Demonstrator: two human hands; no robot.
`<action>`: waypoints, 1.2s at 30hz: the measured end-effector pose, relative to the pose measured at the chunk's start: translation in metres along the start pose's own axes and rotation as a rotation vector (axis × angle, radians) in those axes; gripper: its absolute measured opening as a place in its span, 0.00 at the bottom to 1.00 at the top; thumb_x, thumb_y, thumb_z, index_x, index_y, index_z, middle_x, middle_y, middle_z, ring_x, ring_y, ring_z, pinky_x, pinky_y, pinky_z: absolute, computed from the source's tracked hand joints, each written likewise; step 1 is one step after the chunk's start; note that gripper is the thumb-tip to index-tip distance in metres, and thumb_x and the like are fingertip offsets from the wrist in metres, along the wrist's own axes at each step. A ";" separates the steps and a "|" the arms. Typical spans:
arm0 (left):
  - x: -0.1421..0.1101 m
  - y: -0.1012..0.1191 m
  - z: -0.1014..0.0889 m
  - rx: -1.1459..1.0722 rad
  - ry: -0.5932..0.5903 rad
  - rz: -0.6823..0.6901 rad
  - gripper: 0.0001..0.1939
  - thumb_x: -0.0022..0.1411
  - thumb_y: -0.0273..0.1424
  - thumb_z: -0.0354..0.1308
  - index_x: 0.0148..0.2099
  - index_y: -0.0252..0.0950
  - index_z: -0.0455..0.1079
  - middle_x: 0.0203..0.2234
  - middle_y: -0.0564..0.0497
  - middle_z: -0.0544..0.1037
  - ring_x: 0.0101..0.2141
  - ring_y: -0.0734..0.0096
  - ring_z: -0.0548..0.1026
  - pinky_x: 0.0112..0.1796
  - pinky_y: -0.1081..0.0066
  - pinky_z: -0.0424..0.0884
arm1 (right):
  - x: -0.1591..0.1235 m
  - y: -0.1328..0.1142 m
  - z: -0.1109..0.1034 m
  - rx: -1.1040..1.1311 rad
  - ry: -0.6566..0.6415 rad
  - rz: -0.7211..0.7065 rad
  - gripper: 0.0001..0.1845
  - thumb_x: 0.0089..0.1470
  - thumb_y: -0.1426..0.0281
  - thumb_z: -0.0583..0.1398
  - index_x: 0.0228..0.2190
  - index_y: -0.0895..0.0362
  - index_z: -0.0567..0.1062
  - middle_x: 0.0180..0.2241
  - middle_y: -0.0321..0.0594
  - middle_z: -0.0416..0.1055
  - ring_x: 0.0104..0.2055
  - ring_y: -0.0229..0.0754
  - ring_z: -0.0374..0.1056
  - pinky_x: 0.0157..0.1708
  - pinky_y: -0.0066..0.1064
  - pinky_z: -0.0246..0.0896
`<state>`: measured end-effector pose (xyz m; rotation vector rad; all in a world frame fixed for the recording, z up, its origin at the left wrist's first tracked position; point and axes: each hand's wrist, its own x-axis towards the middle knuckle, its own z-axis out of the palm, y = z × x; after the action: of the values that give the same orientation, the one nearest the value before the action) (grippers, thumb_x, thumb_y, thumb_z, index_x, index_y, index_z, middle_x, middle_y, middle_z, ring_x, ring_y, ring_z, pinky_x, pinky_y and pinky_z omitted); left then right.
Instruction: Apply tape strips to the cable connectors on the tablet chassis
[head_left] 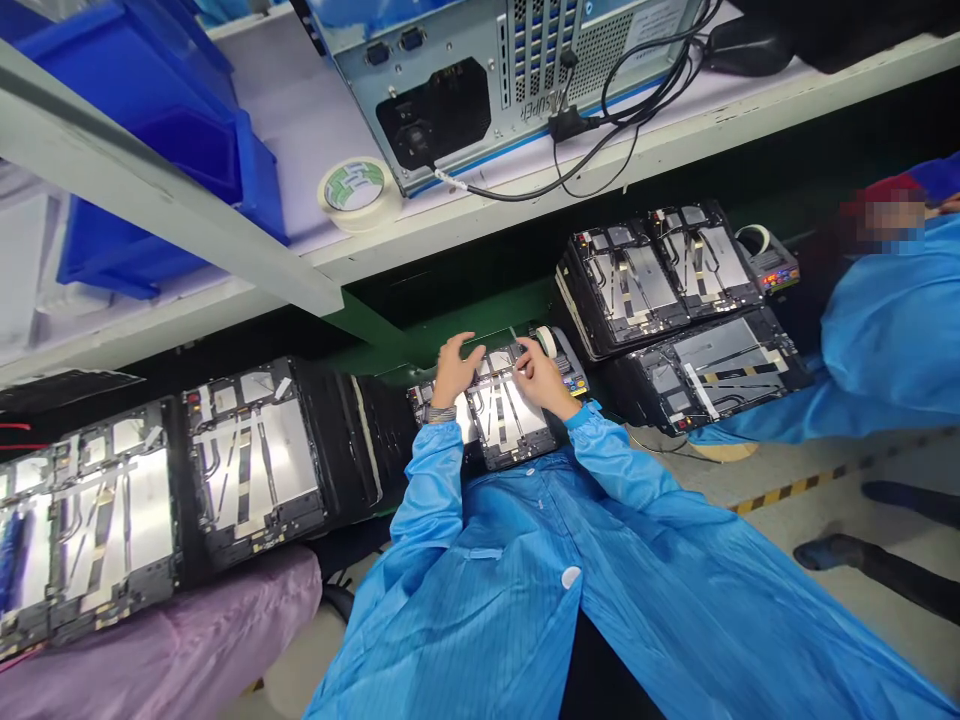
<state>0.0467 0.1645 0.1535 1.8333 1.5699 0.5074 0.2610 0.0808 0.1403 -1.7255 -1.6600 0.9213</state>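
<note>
An opened tablet (506, 425) with silvery battery plates, dark cables and circuit parts lies in front of my body. My left hand (452, 374) is at its upper left corner, fingers curved and thumb apart, with nothing visible in it. Over the upper right part of the tablet, my right hand (541, 380) has thumb and fingertips pinched together. A thin pale strip (514, 332) shows just above those fingertips; whether they hold it I cannot tell. Another opened tablet (424, 400) shows partly behind my left wrist.
Right of my hands stands a tape dispenser (574, 365) with a lit display. Stacks of opened tablets (251, 460) stand left, and more tablet stacks (626, 285) right, beside a co-worker's blue sleeve (892, 320). Overhead, a shelf (480, 235) carries a computer case, tape roll (358, 195) and blue bins.
</note>
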 end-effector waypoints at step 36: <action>-0.064 -0.070 0.050 -0.680 0.213 -0.260 0.21 0.64 0.37 0.67 0.56 0.40 0.69 0.56 0.42 0.77 0.52 0.60 0.78 0.56 0.58 0.72 | 0.069 -0.036 0.052 -0.056 -0.314 -0.345 0.37 0.57 0.81 0.56 0.67 0.55 0.65 0.39 0.40 0.76 0.38 0.43 0.70 0.38 0.30 0.61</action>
<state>0.0173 0.0944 0.0771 1.0750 1.4903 0.9920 0.1972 0.1490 0.1311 -1.3142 -2.1214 1.0208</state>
